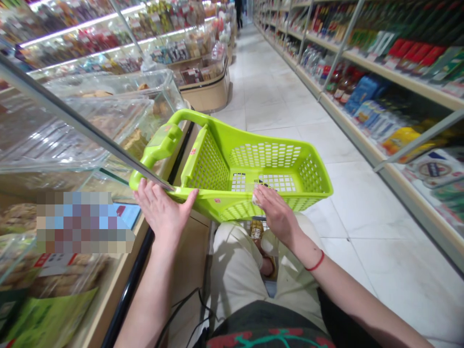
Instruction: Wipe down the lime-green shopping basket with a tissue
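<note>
A lime-green shopping cart (253, 131) with a perforated basket stands sideways in front of my knees. My left hand (163, 208) grips its near rim beside the handle (161, 140), thumb spread apart from the fingers. At the middle of the same rim, my right hand (277, 212) presses a small white tissue (255, 197) against the plastic, the fingers held together over it. Most of the tissue is hidden under the fingers. A hinged green flap (195, 157) stands up at the handle end of the basket.
Close on the left is a display counter with clear bins (108, 116) and packaged food (54, 275). A metal pole (83, 121) slants past the handle. Stocked shelves (402, 77) line the right side. Between them a white tiled aisle (261, 82) leads to a distant person (239, 12).
</note>
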{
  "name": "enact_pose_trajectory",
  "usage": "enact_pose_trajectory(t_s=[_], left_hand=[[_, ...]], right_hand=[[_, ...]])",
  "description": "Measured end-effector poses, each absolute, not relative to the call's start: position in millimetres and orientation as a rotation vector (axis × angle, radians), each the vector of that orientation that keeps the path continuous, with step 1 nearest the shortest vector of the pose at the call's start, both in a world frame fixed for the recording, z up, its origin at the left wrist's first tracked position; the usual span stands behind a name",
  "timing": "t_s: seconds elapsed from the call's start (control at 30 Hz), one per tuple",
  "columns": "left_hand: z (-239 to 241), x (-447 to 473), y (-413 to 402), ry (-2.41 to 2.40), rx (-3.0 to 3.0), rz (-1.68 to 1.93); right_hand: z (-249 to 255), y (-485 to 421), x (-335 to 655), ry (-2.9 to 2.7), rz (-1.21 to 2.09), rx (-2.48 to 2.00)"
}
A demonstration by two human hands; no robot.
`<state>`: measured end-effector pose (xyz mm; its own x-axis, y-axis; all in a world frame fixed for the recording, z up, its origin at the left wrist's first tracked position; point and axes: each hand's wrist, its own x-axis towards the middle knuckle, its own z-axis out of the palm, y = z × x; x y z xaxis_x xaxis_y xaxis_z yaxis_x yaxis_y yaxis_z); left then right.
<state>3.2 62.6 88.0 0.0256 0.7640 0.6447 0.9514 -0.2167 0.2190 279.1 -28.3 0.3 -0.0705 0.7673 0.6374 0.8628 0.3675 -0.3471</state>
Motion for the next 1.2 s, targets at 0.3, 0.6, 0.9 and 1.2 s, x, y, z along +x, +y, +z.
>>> enact_pose_trajectory(t_s=[0.3, 0.6, 0.9, 1.2], left_hand=[[90, 5, 62, -1.837, -2.035, -0.949], [87, 3, 62, -1.787, -2.046, -0.973], [79, 19, 39, -1.575, -2.017, -0.956], [70, 64, 29, -1.143, -2.525, -0.469]], right_hand=[[10, -22, 261, -1.784, -0.097, -1.495], [8, -22, 273, -1.872, -0.097, -1.419], [-2, -34, 298, -1.795, -0.140, -1.506], [11, -18, 267, -1.889, -0.082, -1.415]])
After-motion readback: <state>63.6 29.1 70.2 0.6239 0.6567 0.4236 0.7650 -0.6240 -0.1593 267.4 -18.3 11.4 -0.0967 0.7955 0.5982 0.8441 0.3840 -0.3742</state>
